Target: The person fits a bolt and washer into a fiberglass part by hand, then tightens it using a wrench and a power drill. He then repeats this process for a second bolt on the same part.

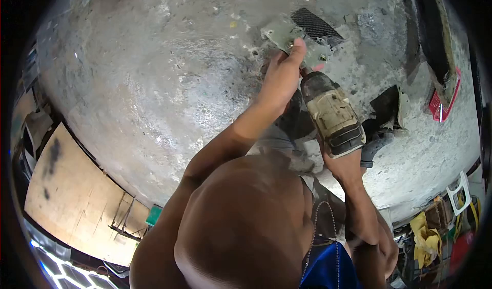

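A greenish-grey metal plate lies on the rough concrete floor, with a black mesh piece at its far edge. My left hand reaches out to the plate's near edge, thumb and fingers closed on it beside a small bolt head. My right hand grips the handle of a dirty beige cordless drill. The drill's nose points at the plate just right of my left thumb. Whether the drill's tip touches the plate is hidden by my left hand.
A red plastic basket sits at the far right next to a dark beam. A plywood board lies at the lower left with a small green object by it. Yellow cloth and clutter fill the lower right. A dark shoe rests near the drill.
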Motion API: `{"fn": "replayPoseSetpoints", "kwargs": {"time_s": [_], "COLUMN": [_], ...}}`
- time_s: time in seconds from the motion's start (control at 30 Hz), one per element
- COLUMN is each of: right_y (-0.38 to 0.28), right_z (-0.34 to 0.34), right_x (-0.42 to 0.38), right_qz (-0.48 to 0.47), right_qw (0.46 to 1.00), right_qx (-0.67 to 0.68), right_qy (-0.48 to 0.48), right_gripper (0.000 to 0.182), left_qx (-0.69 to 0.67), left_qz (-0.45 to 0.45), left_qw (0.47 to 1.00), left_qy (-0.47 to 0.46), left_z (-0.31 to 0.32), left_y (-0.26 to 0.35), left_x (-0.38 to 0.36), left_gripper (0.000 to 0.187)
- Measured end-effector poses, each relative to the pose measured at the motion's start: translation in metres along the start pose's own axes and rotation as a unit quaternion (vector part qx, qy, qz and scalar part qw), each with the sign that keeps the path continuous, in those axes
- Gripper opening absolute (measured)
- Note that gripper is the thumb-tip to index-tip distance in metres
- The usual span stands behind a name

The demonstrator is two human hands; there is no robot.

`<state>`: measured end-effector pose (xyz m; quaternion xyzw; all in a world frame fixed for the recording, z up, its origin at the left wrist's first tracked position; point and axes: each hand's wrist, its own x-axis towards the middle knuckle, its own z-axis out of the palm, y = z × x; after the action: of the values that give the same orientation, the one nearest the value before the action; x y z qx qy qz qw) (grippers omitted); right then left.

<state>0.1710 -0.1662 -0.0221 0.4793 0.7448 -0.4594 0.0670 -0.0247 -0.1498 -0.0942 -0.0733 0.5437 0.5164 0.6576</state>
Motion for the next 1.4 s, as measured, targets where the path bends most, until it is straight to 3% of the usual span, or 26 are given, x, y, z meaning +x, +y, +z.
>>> {"fn": "replayPoseSetpoints", "kwargs": {"time_s": [0.13,0.2,0.3,0.37,0.43,0.5,0.53,0.6,0.7,1.03,1.1,1.17,1.23,1.3,1.37,1.4], "right_y": [0.01,0.009,-0.004,-0.028,-0.03,-0.037,-0.033,-0.022,-0.022,0.01,0.023,0.027,0.029,0.032,0.026,0.027], "right_z": [0.0,0.002,0.006,-0.009,-0.01,-0.015,-0.011,0.001,0.002,0.005,0.005,-0.003,-0.01,-0.011,-0.015,-0.012], "right_x": [0.0,0.0,0.007,0.021,0.021,0.02,0.02,0.02,0.018,-0.004,-0.02,-0.024,-0.024,-0.023,-0.017,-0.02], "right_qz": [-0.075,-0.089,-0.042,0.131,0.132,0.145,0.144,-0.083,-0.038,-0.068,-0.067,-0.051,0.045,0.036,0.081,0.153], "right_qw": [0.995,0.992,0.995,0.975,0.969,0.985,0.985,0.989,0.993,0.993,0.984,0.991,0.999,0.998,0.987,0.972], "right_qx": [-0.068,-0.085,-0.042,0.172,0.205,0.071,0.07,0.06,0.072,0.051,-0.14,-0.105,0.028,-0.03,0.14,0.174], "right_qy": [-0.01,-0.01,0.08,-0.051,-0.045,-0.062,-0.061,0.109,0.084,0.077,0.083,0.059,0.01,0.037,0.025,0.03], "right_gripper": [0.048,0.051,0.051,0.041,0.049,0.05,0.05,0.044,0.044,0.04,0.038,0.038,0.04,0.038,0.037,0.035], "left_qx": [-0.032,-0.029,-0.029,-0.035,-0.04,-0.015,-0.015,-0.001,-0.014,0.0,0.058,0.099,0.141,0.15,0.171,0.192], "left_qz": [0.023,0.029,0.012,0.005,-0.004,0.0,0.002,0.01,0.009,0.018,0.037,0.02,0.004,0.022,0.007,-0.009], "left_qw": [0.999,0.999,0.999,0.999,0.999,1.0,1.0,1.0,1.0,0.999,0.998,0.995,0.99,0.988,0.985,0.981], "left_qy": [-0.031,-0.024,-0.009,-0.013,-0.014,-0.027,-0.027,-0.021,-0.018,-0.034,-0.007,0.003,0.011,-0.006,-0.008,-0.007], "left_z": [-0.002,-0.001,0.002,0.002,0.0,-0.004,-0.004,-0.002,0.001,-0.001,0.004,0.001,0.001,0.004,0.0,-0.002], "left_y": [-0.002,-0.002,0.002,0.005,0.005,0.002,0.001,-0.001,0.001,-0.02,-0.018,-0.023,-0.028,-0.03,-0.027,-0.026], "left_x": [-0.001,-0.005,-0.007,-0.009,-0.009,-0.007,-0.006,-0.006,-0.01,0.0,-0.004,0.002,0.005,0.004,0.004,0.003], "left_gripper": [0.051,0.065,0.057,0.058,0.059,0.06,0.06,0.06,0.059,0.06,0.056,0.056,0.057,0.06,0.058,0.057]}}
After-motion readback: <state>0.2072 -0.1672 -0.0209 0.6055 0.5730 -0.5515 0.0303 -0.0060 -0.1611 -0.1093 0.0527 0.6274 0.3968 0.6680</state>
